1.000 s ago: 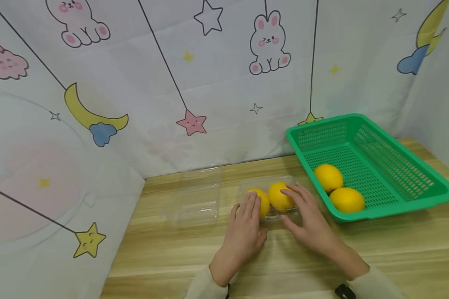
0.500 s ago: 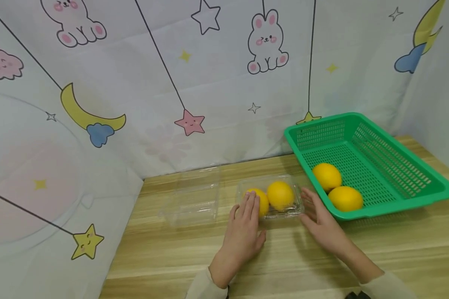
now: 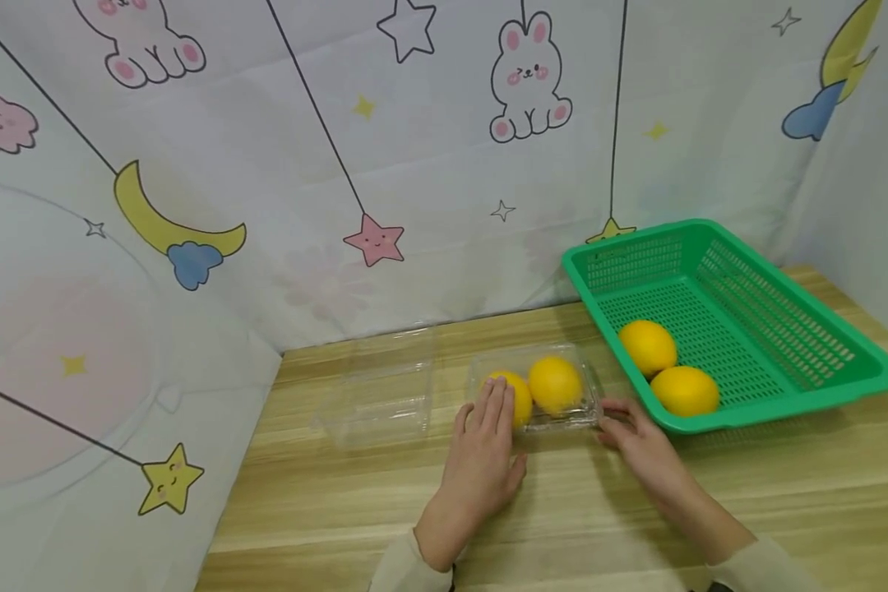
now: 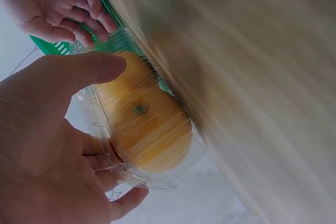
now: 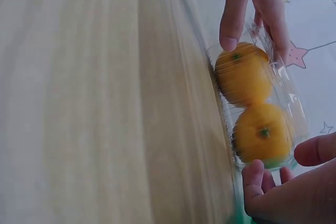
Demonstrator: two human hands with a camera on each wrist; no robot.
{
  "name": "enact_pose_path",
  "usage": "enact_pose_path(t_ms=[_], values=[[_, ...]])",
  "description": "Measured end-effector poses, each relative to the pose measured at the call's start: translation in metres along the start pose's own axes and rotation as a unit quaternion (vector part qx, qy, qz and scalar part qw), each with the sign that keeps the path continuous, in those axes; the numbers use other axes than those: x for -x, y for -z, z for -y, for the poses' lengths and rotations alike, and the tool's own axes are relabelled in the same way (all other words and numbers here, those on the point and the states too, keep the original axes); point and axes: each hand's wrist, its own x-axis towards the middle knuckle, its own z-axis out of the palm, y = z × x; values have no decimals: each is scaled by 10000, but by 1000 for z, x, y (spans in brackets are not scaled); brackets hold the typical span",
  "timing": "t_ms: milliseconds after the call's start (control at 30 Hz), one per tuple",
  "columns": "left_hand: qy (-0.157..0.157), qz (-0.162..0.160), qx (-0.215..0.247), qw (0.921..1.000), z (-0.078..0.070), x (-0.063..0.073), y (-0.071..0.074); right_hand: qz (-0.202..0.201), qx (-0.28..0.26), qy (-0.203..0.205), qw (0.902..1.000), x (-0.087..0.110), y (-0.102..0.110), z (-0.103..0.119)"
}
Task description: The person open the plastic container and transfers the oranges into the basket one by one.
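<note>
Two oranges sit side by side in a clear plastic box on the table, the left orange and the right orange. My left hand rests its extended fingers on the left orange and covers part of it. In the left wrist view the thumb lies at the near side of the clear plastic box. My right hand is at the box's right end, fingers loosely bent by its front corner. The right wrist view shows a gap between its thumb and fingers; firm contact is unclear.
Left of the hands stands a second clear plastic box. A green basket is close on the right, with an orange and another orange inside. A patterned cloth hangs behind the wooden table.
My right hand has left the right orange, moved right and lowered to the box's right end. The left hand has stayed on the left orange.
</note>
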Motion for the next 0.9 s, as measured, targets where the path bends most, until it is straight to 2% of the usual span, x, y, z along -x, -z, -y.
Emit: enact_pose_path(t_ms=[100, 300, 533, 900], values=[[7, 31, -34, 10000, -1, 0, 0, -17, -60, -181, 9998, 1, 2, -4], [-1, 66, 14, 10000, 1, 0, 3, 201, -250, -371, 9988, -2, 5, -5], [7, 158, 40, 9999, 0, 0, 4, 367, -194, -540, 9977, -3, 7, -4], [14, 90, 4, 10000, -1, -2, 3, 369, -513, -127, 9979, -9, 6, -8]])
